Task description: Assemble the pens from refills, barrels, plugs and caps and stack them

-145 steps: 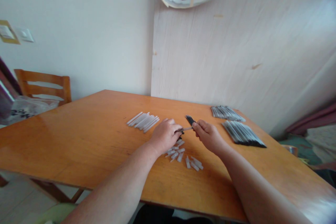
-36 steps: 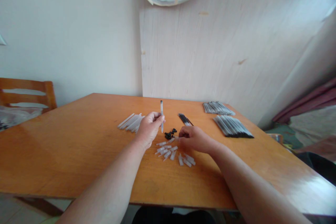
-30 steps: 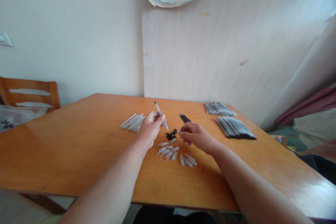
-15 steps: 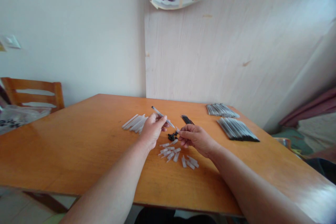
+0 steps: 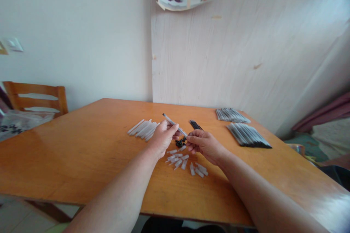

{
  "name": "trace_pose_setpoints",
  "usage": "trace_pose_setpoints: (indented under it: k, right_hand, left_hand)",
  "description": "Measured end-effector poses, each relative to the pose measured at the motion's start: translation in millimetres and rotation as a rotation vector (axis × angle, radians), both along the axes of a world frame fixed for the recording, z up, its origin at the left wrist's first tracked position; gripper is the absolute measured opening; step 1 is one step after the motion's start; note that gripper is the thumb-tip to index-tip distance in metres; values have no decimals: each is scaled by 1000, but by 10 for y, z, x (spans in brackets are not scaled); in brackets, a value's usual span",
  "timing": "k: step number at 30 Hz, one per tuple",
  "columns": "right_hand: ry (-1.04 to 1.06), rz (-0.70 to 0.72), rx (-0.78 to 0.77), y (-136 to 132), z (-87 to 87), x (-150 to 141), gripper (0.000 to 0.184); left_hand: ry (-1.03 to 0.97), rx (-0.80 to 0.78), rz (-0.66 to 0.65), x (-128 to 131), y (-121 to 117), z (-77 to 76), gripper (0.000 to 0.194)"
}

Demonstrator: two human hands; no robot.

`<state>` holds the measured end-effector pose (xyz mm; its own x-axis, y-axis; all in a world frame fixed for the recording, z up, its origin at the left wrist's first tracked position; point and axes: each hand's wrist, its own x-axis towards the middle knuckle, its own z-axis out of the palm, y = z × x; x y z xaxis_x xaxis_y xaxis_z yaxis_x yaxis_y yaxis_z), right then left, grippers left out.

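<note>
My left hand [image 5: 164, 136] is closed round a slim translucent pen [image 5: 170, 119] with a dark end, tilted down to the right. The pen's lower tip meets the fingertips of my right hand [image 5: 199, 142], which pinches a small clear pen cap, mostly hidden by the fingers. Under the hands lies a small heap of black plugs [image 5: 180, 142]. Nearer me, several frosted pen caps [image 5: 175, 159] are scattered. Left of my left hand is a pile of white pen barrels [image 5: 140, 129]. Thin black-ended refills [image 5: 195, 124] lie behind my right hand.
Two rows of pens, a nearer one [image 5: 247, 135] and a farther one [image 5: 232, 114], lie on the right of the wooden table [image 5: 82, 153]. A wooden chair [image 5: 38, 90] with a plastic bag [image 5: 24, 122] stands at the left. The wall rises behind the table.
My left hand has moved slightly right with the pen, closing the gap, so its tip now reaches my right fingertips. The right hand has stayed nearly still.
</note>
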<state>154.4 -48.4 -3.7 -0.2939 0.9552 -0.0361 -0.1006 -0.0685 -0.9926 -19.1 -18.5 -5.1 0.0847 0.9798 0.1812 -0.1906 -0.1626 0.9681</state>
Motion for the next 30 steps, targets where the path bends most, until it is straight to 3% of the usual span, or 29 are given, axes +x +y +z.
trace_pose_setpoints:
  k: [30]
  right_hand:
    - [-82,-21,102,-3,-49,68,27]
  left_hand:
    - [-78,-95,-115,11,-88,11,24]
